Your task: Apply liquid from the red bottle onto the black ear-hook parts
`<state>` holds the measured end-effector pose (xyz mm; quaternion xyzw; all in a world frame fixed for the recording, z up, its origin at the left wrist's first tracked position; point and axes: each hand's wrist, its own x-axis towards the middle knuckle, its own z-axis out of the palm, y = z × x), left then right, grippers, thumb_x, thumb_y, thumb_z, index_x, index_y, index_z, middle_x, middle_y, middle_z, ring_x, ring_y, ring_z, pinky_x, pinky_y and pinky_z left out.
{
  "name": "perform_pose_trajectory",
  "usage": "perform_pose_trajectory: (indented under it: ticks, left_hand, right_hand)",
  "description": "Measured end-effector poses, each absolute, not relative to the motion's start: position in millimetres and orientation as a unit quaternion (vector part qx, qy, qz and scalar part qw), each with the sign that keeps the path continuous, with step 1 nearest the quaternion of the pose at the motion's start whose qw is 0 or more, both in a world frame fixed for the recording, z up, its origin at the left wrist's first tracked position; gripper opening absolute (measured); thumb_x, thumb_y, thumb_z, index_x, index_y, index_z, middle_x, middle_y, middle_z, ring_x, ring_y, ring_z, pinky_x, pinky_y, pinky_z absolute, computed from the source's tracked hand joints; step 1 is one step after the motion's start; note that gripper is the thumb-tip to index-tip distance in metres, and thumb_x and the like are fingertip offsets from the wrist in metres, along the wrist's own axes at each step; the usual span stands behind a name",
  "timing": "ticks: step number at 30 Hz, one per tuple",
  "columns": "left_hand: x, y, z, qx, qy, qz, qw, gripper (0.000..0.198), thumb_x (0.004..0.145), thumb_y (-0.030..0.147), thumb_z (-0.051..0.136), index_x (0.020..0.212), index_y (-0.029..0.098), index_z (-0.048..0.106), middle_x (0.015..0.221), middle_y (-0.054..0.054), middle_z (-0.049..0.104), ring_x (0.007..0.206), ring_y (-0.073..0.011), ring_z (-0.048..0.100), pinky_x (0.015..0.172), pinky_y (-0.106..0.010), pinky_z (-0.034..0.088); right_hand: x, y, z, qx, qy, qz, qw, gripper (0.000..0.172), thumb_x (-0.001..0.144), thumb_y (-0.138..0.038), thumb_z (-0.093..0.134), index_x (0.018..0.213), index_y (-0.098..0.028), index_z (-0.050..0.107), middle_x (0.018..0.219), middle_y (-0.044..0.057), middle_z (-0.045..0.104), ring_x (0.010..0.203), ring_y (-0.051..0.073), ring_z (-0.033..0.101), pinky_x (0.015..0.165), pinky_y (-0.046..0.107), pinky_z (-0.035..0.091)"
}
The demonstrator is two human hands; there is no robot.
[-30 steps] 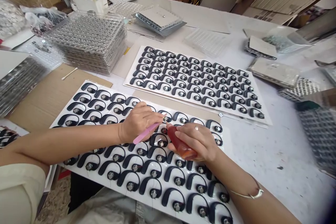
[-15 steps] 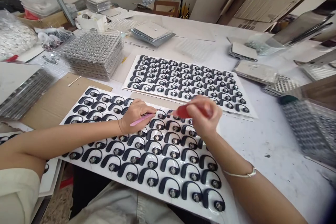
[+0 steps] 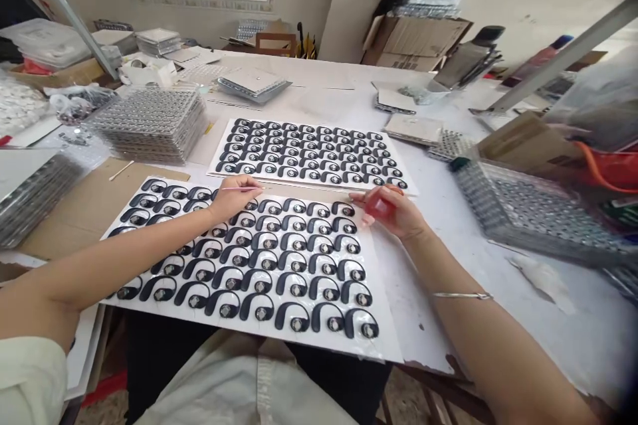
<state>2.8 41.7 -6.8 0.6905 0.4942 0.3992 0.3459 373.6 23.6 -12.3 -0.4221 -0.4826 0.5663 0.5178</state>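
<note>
My left hand (image 3: pixel 236 198) is closed around a thin pink tool (image 3: pixel 238 188), perhaps tweezers, over the far rows of the near white sheet (image 3: pixel 389 339). That sheet carries rows of black hook-shaped pieces (image 3: pixel 298 324), which look like ear-hook earphones, each with a round silvery part at its end. My right hand (image 3: pixel 396 212) is wrapped around a red squeeze bottle (image 3: pixel 383 204) at the sheet's far right corner. The bottle's tip is blurred. A gap of several pieces lies between the two hands.
A second sheet of black hooks (image 3: pixel 309 149) lies just beyond. Stacked clear trays (image 3: pixel 147 123) stand at left, with a cotton swab (image 3: pixel 121 170) on cardboard (image 3: pixel 84 212). More trays (image 3: pixel 543 212) and a crumpled white tissue (image 3: pixel 543 282) are at right.
My right hand with the red bottle has moved right, away from my left hand, to the sheet's edge. My left hand keeps the pink tool near the far rows. The view has turned right and up.
</note>
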Motion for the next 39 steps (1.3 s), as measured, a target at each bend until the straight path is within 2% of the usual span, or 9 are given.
perform_pose_trajectory:
  ticks: [5, 9, 14, 17, 20, 24, 27, 31, 39]
  left_hand:
    - [4, 37, -4, 0.701, 0.491, 0.387, 0.343, 0.026, 0.075, 0.041, 0.067, 0.084, 0.016, 0.067, 0.086, -0.005, 0.07, 0.075, -0.0183, 0.063, 0.071, -0.029, 0.052]
    - [6, 27, -1, 0.714, 0.48, 0.367, 0.353, 0.024, 0.077, 0.04, 0.066, 0.084, 0.017, 0.067, 0.087, -0.005, 0.071, 0.08, -0.0194, 0.064, 0.074, -0.03, 0.052]
    - [10, 18, 2, 0.786, 0.413, 0.35, 0.299, 0.018, 0.081, 0.035, 0.066, 0.083, 0.018, 0.068, 0.088, -0.005, 0.072, 0.084, -0.0203, 0.066, 0.081, -0.033, 0.052]
    - [19, 11, 7, 0.865, 0.284, 0.368, 0.19, 0.01, 0.085, 0.027, 0.064, 0.089, 0.018, 0.067, 0.09, -0.005, 0.072, 0.086, -0.0194, 0.065, 0.086, -0.037, 0.05]
    - [33, 0, 12, 0.905, 0.186, 0.369, 0.103, 0.008, 0.086, 0.015, 0.061, 0.094, 0.017, 0.064, 0.092, -0.005, 0.073, 0.081, -0.0172, 0.064, 0.083, -0.038, 0.049]
    - [49, -14, 12, 0.917, 0.148, 0.371, 0.013, 0.009, 0.085, 0.008, 0.059, 0.092, 0.014, 0.06, 0.09, -0.007, 0.073, 0.078, -0.0172, 0.062, 0.076, -0.036, 0.047]
    - [55, -20, 10, 0.925, 0.151, 0.346, -0.04, 0.008, 0.087, 0.006, 0.056, 0.089, 0.013, 0.06, 0.09, -0.008, 0.073, 0.077, -0.0173, 0.06, 0.072, -0.034, 0.045]
    - [57, -19, 11, 0.936, 0.152, 0.303, -0.097, 0.01, 0.09, 0.007, 0.052, 0.086, 0.013, 0.06, 0.091, -0.009, 0.072, 0.073, -0.0178, 0.057, 0.067, -0.033, 0.043]
    - [60, -17, -1, 0.94, 0.15, 0.282, -0.119, 0.014, 0.089, 0.007, 0.051, 0.08, 0.012, 0.06, 0.093, -0.011, 0.071, 0.068, -0.0173, 0.054, 0.062, -0.034, 0.039]
  right_hand:
    - [372, 10, -12, -0.422, -0.466, 0.599, 0.496, 0.028, 0.067, -0.044, 0.075, 0.067, -0.019, 0.063, 0.066, 0.002, 0.068, 0.09, 0.029, 0.071, 0.08, 0.048, 0.059]
    - [373, -7, -13, -0.405, -0.459, 0.613, 0.499, 0.028, 0.07, -0.046, 0.072, 0.067, -0.019, 0.065, 0.063, 0.002, 0.067, 0.098, 0.029, 0.069, 0.091, 0.05, 0.054]
    - [381, -17, -6, -0.387, -0.411, 0.596, 0.571, 0.031, 0.067, -0.049, 0.073, 0.063, -0.021, 0.061, 0.063, -0.002, 0.064, 0.1, 0.03, 0.068, 0.095, 0.055, 0.05]
    - [383, -9, 6, -0.393, -0.405, 0.552, 0.614, 0.034, 0.068, -0.053, 0.071, 0.063, -0.022, 0.056, 0.059, -0.003, 0.062, 0.094, 0.027, 0.07, 0.089, 0.053, 0.054]
    - [367, 2, 17, -0.377, -0.41, 0.521, 0.647, 0.036, 0.071, -0.054, 0.068, 0.065, -0.024, 0.049, 0.055, -0.005, 0.059, 0.078, 0.023, 0.071, 0.081, 0.049, 0.058]
    - [323, 6, 22, -0.385, -0.411, 0.445, 0.696, 0.028, 0.08, -0.041, 0.065, 0.068, -0.025, 0.044, 0.053, -0.007, 0.059, 0.053, 0.018, 0.065, 0.064, 0.041, 0.06]
    - [294, -4, 19, -0.432, -0.48, 0.323, 0.692, 0.023, 0.085, -0.037, 0.06, 0.068, -0.024, 0.052, 0.054, -0.002, 0.061, 0.053, 0.017, 0.064, 0.057, 0.036, 0.058]
    - [274, -23, 17, -0.506, -0.518, 0.173, 0.667, 0.015, 0.08, -0.038, 0.069, 0.075, -0.025, 0.062, 0.065, 0.001, 0.065, 0.058, 0.017, 0.064, 0.053, 0.034, 0.055]
    - [258, -34, 21, -0.499, -0.612, 0.085, 0.607, 0.013, 0.078, -0.034, 0.07, 0.08, -0.025, 0.061, 0.066, 0.0, 0.062, 0.057, 0.015, 0.058, 0.054, 0.032, 0.051]
